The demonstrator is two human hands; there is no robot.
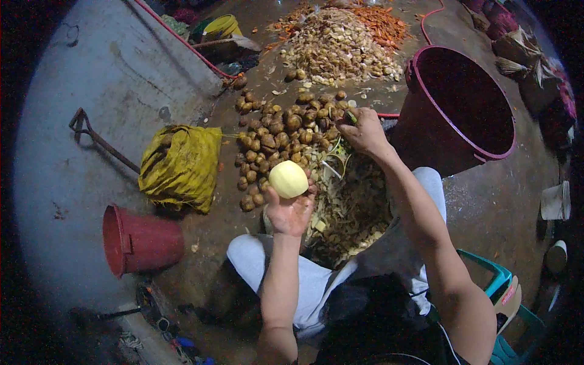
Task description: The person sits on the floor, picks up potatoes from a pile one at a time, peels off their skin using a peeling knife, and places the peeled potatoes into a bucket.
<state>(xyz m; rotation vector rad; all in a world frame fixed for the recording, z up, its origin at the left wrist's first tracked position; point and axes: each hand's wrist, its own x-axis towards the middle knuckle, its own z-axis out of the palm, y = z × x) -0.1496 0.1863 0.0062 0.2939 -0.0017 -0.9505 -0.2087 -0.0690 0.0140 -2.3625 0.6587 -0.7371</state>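
My left hand (292, 214) is palm up, fingers curled under a peeled, round, pale-yellow root vegetable (288, 179). Its surface looks smooth, with faint cut facets. My right hand (365, 131) is closed around a small tool with a green handle (351, 117); its working end does not show clearly. Beyond my left hand lies a heap of brown, unpeeled round root vegetables (277, 131). Between my knees is a mass of peelings (350, 207), and a thin yellow-green loop with a white strip (333, 169) lies on top of it.
A large dark-red tub (426, 121) stands to the right. A yellow sack (182, 167) and a red bucket (146, 239) are at the left, near a shovel (100, 143). Pale peelings (337, 45) and orange peelings (380, 27) are piled farther off. A teal chair (486, 267) is behind my right arm.
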